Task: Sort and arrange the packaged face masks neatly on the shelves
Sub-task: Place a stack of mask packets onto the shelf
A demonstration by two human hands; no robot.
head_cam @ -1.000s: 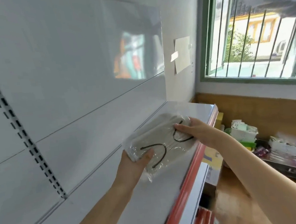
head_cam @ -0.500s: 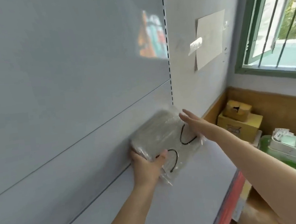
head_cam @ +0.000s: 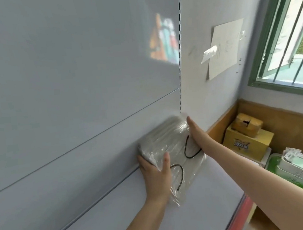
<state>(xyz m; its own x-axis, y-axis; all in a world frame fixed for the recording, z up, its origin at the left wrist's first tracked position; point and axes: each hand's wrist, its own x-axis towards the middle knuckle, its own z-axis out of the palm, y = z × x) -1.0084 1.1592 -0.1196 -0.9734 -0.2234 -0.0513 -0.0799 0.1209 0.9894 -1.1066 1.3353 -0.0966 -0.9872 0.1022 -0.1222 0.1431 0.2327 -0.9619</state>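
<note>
Left hand (head_cam: pixel 156 178) grips mask pack (head_cam: pixel 170 146) against shelf back panel (head_cam: pixel 75 141); right hand (head_cam: pixel 197 134), fingers flat, presses its far edge.

One mask pack (head_cam: pixel 170 146), two hands — left (head_cam: pixel 156 178), right (head_cam: pixel 195 132) — one yellow box (head_cam: pixel 247 146)

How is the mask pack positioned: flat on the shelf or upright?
Flat: the pack lies on the shelf, pushed against the back panel.
</note>
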